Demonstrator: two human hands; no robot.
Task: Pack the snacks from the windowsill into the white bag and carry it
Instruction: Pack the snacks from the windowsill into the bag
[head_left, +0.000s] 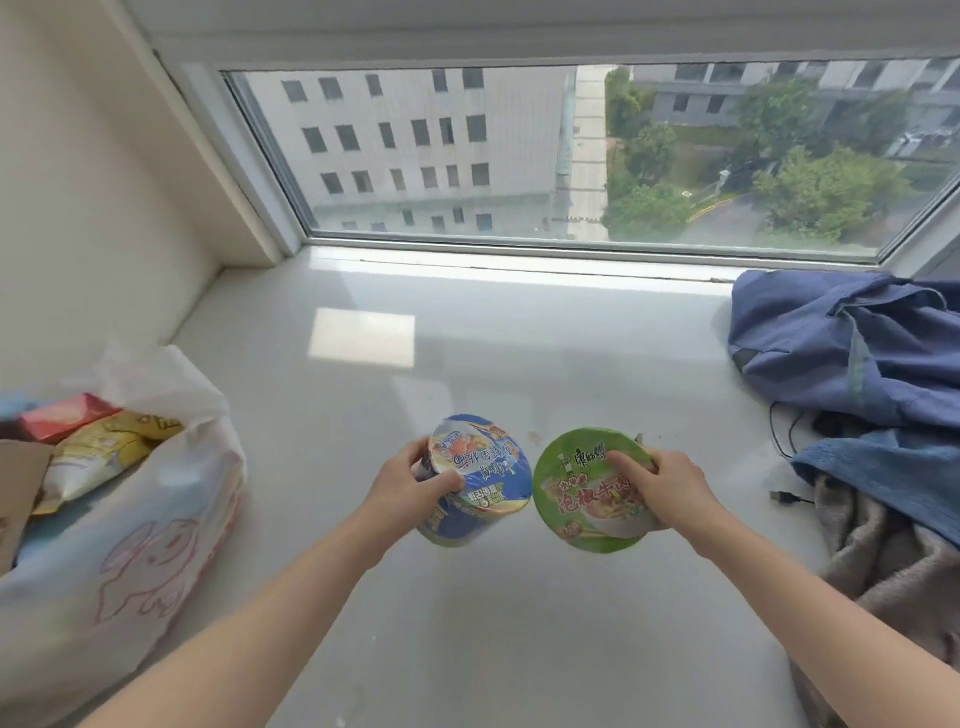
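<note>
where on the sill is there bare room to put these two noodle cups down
The windowsill is bare across its middle, from the white bag on the left to the blue clothing on the right, back to the window frame. The right edge is crowded with clothing and a cable.

We see a blue noodle cup (480, 480) tilted on its side, lid facing us, above the windowsill (467, 338); a green-lidded noodle bowl (589, 491) is tipped up just beside it; the white bag (135, 545) slumps open at the left, holding a yellow snack packet (101, 457) and a red box (62, 418).
</note>
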